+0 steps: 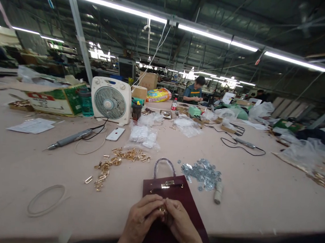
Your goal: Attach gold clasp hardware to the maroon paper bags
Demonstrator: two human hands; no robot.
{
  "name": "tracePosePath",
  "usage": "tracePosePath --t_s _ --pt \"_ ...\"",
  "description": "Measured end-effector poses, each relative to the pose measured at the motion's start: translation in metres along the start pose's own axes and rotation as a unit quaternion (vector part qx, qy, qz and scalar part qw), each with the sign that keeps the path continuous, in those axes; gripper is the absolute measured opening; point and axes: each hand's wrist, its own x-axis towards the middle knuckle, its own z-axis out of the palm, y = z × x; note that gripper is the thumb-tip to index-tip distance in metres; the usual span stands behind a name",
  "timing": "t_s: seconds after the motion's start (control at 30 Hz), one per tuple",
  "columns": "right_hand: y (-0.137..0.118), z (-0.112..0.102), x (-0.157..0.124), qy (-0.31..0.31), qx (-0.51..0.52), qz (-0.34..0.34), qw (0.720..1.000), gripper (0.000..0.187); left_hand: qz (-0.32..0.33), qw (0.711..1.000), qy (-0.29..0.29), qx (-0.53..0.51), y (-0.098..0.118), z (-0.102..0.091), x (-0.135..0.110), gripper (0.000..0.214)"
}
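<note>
A dark red handbag [187,196] lies at the table's front edge, its wrapped handle [165,160] pointing away from me and a gold clasp [167,184] near its top. Over the bag my left hand [142,215] and my right hand [180,219] meet, fingers pinched together. Between the fingertips shows a small gold metal fitting [162,208], mostly covered, which both hands seem to grip. Beyond the bag to the left are scattered gold buckle-like fittings [133,155]. A pile of flat silver metal plates [202,172] spreads to its right, with a short pale roll [218,193] beside it.
A grey electric screwdriver [70,139] and a white phone [115,134] lie left, before a box fan [110,100]. Clear plastic bags [143,135] are in the middle. Another corded screwdriver [243,142] lies right. A coil of tubing [46,200] is front left. A person [193,92] sits across.
</note>
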Motion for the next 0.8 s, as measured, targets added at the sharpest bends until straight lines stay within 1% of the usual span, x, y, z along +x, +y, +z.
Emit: tracePosePath --t_s 0.07,0.2,0.4,0.5,0.53,0.57,0.67,0.73,0.8 --pt "0.002 -0.004 -0.004 0.008 0.0 0.012 1.0 0.041 0.006 1.0 -0.011 0.001 0.0 0.0 -0.003 0.024" --pt "0.004 -0.004 -0.004 0.01 -0.003 0.027 1.0 0.044 0.003 1.0 -0.002 0.004 0.0 0.001 -0.006 0.025" --pt "-0.001 0.0 -0.006 0.002 0.006 0.051 0.999 0.039 -0.025 1.0 -0.01 -0.009 0.003 0.002 -0.007 0.023" --pt "-0.004 0.001 -0.009 0.003 -0.012 0.03 0.999 0.036 -0.05 0.998 0.008 -0.022 0.003 0.002 -0.007 0.041" --pt "-0.005 0.001 -0.01 0.008 -0.019 0.013 1.0 0.035 -0.06 0.998 0.016 -0.03 0.003 0.002 -0.007 0.044" --pt "-0.004 0.001 -0.011 0.015 -0.023 -0.002 1.0 0.033 -0.069 0.997 0.022 -0.037 0.004 0.002 -0.007 0.042" --pt "-0.001 -0.001 -0.013 0.049 -0.014 -0.018 0.999 0.029 -0.073 0.996 0.022 -0.038 0.004 0.002 -0.007 0.028" --pt "0.003 -0.005 -0.014 0.078 -0.002 -0.021 0.997 0.038 -0.079 0.996 0.037 -0.001 0.002 0.002 -0.006 0.031" --pt "0.005 -0.011 -0.014 0.109 -0.009 -0.039 0.993 0.046 -0.109 0.989 0.067 0.077 -0.003 0.003 -0.004 0.037"
